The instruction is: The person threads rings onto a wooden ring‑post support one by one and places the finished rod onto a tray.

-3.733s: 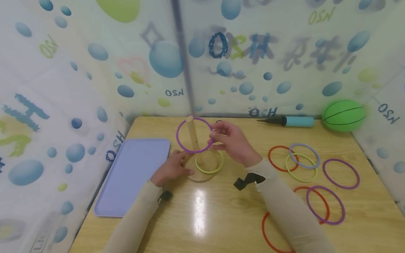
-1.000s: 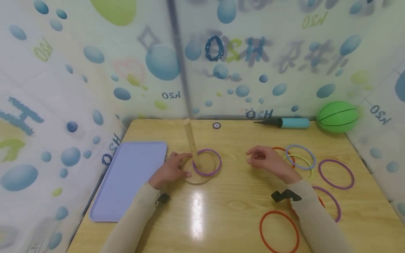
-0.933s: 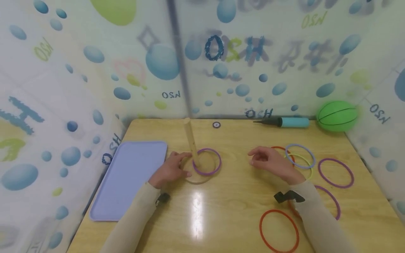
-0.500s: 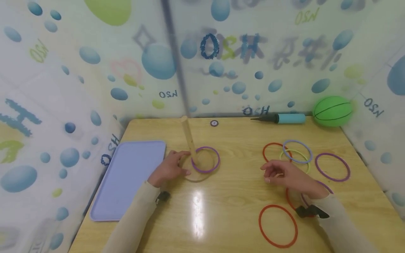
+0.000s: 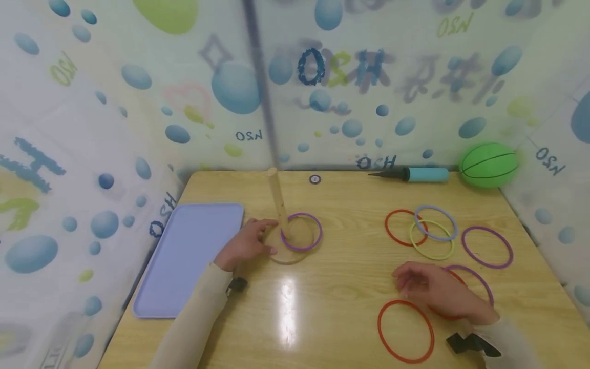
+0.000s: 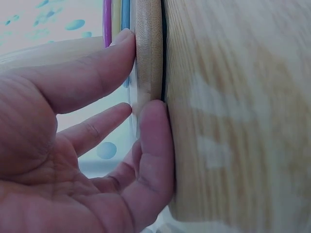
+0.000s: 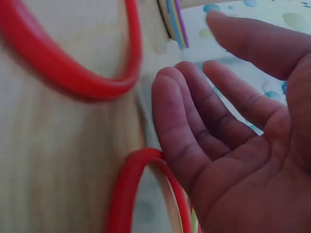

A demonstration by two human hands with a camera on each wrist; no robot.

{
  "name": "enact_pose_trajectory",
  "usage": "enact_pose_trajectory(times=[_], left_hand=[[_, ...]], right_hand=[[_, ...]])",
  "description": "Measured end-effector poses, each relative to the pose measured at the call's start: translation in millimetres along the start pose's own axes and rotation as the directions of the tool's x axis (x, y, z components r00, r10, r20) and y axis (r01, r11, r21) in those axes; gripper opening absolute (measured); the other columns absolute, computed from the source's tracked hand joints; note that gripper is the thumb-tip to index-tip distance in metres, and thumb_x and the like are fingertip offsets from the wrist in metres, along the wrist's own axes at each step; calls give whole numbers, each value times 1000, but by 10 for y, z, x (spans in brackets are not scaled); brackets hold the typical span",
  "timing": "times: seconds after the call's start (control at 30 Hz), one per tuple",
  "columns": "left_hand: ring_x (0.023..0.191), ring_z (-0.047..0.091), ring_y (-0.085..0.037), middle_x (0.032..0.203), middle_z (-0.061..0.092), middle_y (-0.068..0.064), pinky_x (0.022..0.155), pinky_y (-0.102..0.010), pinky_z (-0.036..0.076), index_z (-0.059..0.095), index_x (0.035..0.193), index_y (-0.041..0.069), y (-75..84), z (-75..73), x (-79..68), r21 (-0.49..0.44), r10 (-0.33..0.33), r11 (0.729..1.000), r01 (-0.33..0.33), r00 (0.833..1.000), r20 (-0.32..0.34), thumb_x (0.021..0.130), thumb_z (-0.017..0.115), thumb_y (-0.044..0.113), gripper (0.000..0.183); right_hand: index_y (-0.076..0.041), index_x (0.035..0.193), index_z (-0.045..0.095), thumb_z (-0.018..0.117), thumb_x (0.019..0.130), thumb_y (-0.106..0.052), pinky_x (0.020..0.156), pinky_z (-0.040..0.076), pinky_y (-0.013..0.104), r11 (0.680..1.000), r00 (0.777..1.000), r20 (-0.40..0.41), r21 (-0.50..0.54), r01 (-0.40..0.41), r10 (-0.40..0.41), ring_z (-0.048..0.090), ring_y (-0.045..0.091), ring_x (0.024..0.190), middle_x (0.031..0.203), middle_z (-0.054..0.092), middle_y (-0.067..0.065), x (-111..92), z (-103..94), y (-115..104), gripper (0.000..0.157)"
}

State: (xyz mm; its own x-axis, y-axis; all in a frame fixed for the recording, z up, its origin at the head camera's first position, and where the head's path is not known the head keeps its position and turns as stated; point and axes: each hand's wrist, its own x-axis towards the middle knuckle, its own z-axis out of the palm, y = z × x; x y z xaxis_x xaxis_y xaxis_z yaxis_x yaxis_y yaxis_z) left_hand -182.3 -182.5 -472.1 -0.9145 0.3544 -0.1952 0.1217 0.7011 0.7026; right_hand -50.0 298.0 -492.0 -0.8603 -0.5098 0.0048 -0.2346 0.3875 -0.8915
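A wooden ring-toss stand [image 5: 277,197] stands left of centre, its peg upright. Around the peg lies a purple ring [image 5: 301,250]; the left wrist view also shows the edges of a yellow ring [image 6: 116,19] and a blue ring [image 6: 125,19] stacked with it. My left hand [image 5: 244,246] holds the rim of the stand's round base, thumb and fingers about its edge. Over the table at right, my right hand [image 5: 438,288] is empty with loosely bent fingers. It is between a red ring [image 5: 379,325] in front and a purple ring [image 5: 479,278] overlapping another red ring, which it partly hides.
A lilac tray [image 5: 193,256] lies left of the stand. Further right are overlapping red, blue [image 5: 435,207] and yellow-green rings, plus a single purple ring [image 5: 510,251]. Along the back sit a small round disc [image 5: 315,179], a hand pump [image 5: 428,175] and a green ball [image 5: 489,165].
The purple ring my right hand held beside the peg now lies around it, released. My right hand has moved right and nearer, towards the red rings. My left hand stays at the base.
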Motion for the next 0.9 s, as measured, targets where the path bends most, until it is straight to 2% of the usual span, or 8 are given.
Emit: enact_pose_trajectory(times=[0.13, 0.2, 0.27, 0.4, 0.6, 0.8, 0.9], left_hand=[[109, 60, -34, 126, 54, -25, 95, -44, 52, 59, 150, 11, -12, -2, 13, 10, 11, 1000, -11, 1000, 0, 82, 91, 18, 76], [106, 60, -32, 125, 55, -25, 93, -42, 51, 59, 150, 11, -13, 1, 14, 11, 11, 1000, -11, 1000, -2, 81, 91, 18, 76], [104, 59, -30, 125, 55, -25, 91, -40, 51, 60, 149, 11, -10, 3, 14, 11, 12, 1000, -12, 1000, -2, 81, 91, 18, 75], [101, 58, -29, 123, 54, -24, 87, -38, 51, 60, 149, 11, -1, -1, 8, 11, 15, 1000, -15, 1000, -3, 81, 91, 17, 75], [102, 59, -29, 124, 55, -23, 88, -38, 51, 61, 148, 13, -2, 3, -7, 15, -4, 1000, 4, 1000, -6, 81, 91, 17, 73], [101, 58, -29, 122, 56, -23, 88, -39, 51, 61, 147, 12, 0, -5, -7, 26, 6, 1000, -6, 1000, 0, 82, 91, 17, 72], [102, 58, -29, 120, 56, -22, 90, -40, 51, 61, 147, 11, 2, -17, -8, 26, 10, 1000, -10, 1000, -5, 82, 91, 17, 72]], right_hand=[[-9, 118, 70, 85, 88, -6, 76, 59, 24, 987, 991, 25, -81, 135, -134, 70, 8, 92, 101, 75, 4, -38, 67, 50, 33], [-12, 114, 71, 87, 86, -8, 72, 58, 23, 968, 980, 26, -152, 200, -199, 68, 6, 87, 96, 74, 0, -40, 97, 64, 33], [-15, 110, 72, 89, 84, -8, 68, 56, 22, 949, 973, 20, -216, 230, -231, 66, 4, 83, 92, 72, -4, -34, 118, 71, 32], [-21, 100, 72, 88, 83, -6, 64, 52, 21, 936, 979, 5, -291, 196, -204, 60, -3, 78, 87, 69, -12, -4, 123, 51, 28], [-25, 96, 73, 84, 84, -2, 66, 53, 21, 924, 987, -19, -356, 143, -160, 59, -6, 79, 87, 69, -17, 47, 95, -15, 28], [-29, 100, 75, 81, 92, -10, 71, 54, 22, 941, 997, -55, -337, 35, -57, 61, -4, 84, 92, 70, -17, 70, 12, -75, 21], [-24, 102, 76, 79, 93, -7, 70, 54, 23, 943, 991, -61, -320, 91, -116, 63, -2, 84, 93, 72, -12, 111, -31, -87, 20]])
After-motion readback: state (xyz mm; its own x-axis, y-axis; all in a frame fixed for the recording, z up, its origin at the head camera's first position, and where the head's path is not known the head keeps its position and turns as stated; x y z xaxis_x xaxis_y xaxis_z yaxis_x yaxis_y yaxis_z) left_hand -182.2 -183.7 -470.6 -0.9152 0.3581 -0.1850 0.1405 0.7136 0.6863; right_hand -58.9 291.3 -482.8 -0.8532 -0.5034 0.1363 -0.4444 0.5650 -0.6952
